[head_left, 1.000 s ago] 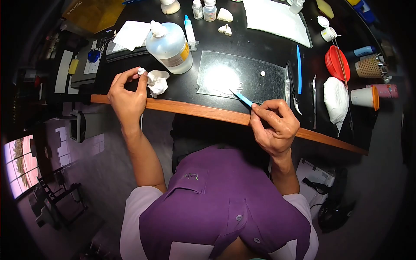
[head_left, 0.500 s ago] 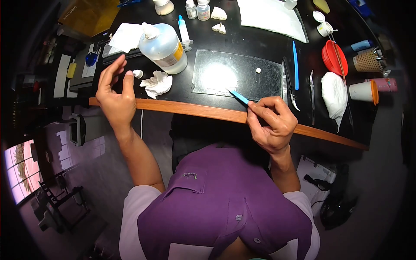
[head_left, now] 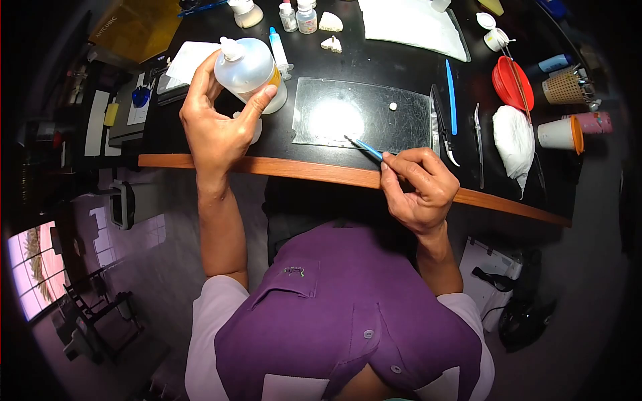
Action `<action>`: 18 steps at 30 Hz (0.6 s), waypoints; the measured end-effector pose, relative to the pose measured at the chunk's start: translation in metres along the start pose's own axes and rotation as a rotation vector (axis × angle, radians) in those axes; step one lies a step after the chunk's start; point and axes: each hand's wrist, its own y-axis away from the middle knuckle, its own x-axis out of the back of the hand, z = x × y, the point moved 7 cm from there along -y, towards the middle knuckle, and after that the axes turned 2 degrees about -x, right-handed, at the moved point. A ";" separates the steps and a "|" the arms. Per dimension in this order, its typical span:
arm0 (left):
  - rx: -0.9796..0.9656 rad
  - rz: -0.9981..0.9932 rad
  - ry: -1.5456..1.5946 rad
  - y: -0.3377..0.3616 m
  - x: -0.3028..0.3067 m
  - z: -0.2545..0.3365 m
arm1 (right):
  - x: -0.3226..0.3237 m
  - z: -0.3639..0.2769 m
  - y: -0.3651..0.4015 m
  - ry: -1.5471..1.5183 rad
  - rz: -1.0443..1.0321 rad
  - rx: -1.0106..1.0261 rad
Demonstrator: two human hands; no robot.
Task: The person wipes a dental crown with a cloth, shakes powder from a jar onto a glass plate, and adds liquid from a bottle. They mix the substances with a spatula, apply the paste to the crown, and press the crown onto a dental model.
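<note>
My left hand (head_left: 224, 130) is wrapped around the lower part of a clear bottle with a white pump top (head_left: 249, 67), thumb across its yellow label and fingers along its far left side. A slim blue tool with a narrow dark tip (head_left: 367, 148) is pinched between the thumb and fingers of my right hand (head_left: 422, 187). Its tip lies over the near edge of a scratched glass plate (head_left: 394, 134), beside a bright light reflection. One small white lump (head_left: 393, 106) sits on the plate. Crumpled tissue by the bottle is mostly hidden behind my left hand.
Right of the plate lie tweezers (head_left: 438, 123), a blue stick (head_left: 451, 97) and a metal instrument (head_left: 477, 144). Farther right are a red bowl (head_left: 503, 83), a white cloth bundle (head_left: 512, 144) and a cup (head_left: 558, 136). A syringe (head_left: 278, 50) and small bottles stand behind.
My left hand has moved right and up from beside the bottle and closed around it. My right hand stays in place, the tool turned slightly in its pinch.
</note>
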 end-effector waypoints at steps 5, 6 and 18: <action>-0.196 0.011 0.093 -0.004 -0.003 0.019 | -0.003 -0.001 0.000 0.043 -0.033 0.021; -0.234 0.044 0.082 -0.005 -0.001 0.026 | -0.003 -0.001 0.001 0.050 -0.043 0.022; -0.458 -0.510 -0.708 0.011 -0.023 0.080 | 0.004 0.005 0.000 0.004 0.055 -0.050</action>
